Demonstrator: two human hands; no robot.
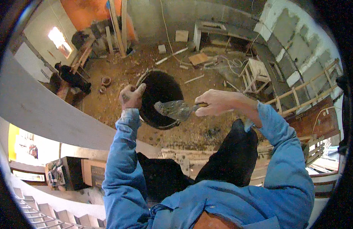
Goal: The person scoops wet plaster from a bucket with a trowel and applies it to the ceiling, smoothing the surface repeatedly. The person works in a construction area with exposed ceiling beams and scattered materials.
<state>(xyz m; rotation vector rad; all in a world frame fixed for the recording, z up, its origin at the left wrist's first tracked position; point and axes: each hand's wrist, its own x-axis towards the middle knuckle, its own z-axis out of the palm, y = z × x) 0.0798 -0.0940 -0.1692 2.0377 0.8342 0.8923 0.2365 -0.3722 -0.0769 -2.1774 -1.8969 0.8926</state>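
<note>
Your left hand (131, 96) grips the rim of the black bucket (160, 98) on its left side, and your right hand (214, 103) is closed around a trowel (175, 109) over the bucket.

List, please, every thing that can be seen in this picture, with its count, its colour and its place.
bucket: one, black, centre, above the dirt floor, its rim in the left hand
trowel: one, grey metal blade smeared with mortar, over the bucket's mouth, in the right hand
wooden stool: one, pale, upper right on the floor
ladder: one, pale wood, right side
wooden planks: several, pale, leaning at the top
flat board: one, light brown, on the floor at upper centre
another person: one, in dark clothes, far left
left hand: grips the bucket's rim, blue sleeve
right hand: closed on the trowel's handle, blue sleeve
</note>
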